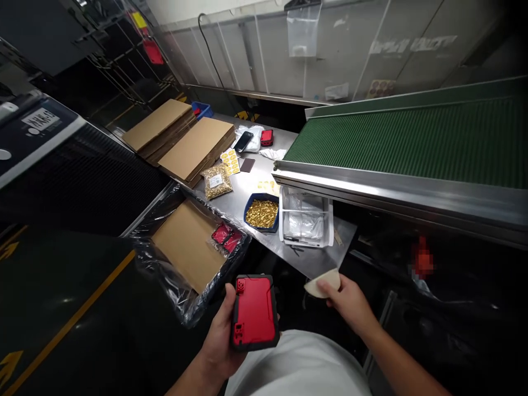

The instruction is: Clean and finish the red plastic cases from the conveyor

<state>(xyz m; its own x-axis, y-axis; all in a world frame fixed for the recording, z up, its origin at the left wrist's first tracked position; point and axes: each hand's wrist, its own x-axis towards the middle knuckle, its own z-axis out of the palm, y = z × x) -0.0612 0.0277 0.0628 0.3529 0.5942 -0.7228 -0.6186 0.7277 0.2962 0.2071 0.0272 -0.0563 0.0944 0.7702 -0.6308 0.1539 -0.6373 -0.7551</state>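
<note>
My left hand (220, 335) is closed around a red and black phone case (254, 312), held flat with its red back facing up, low in the view near my body. My right hand (348, 300) pinches a small cream-coloured cloth or pad (322, 285) just off the near corner of the steel table (313, 261). The two hands are apart, with the pad to the right of the case.
A blue tray of small gold parts (262, 213), a white bin with clear bags (305, 220) and a bag of gold parts (217, 181) lie on the table. A plastic-lined box (190, 247) holds cardboard and red cases. Flat cardboard stacks (193, 146) lie behind; a green conveyor (412, 137) runs right.
</note>
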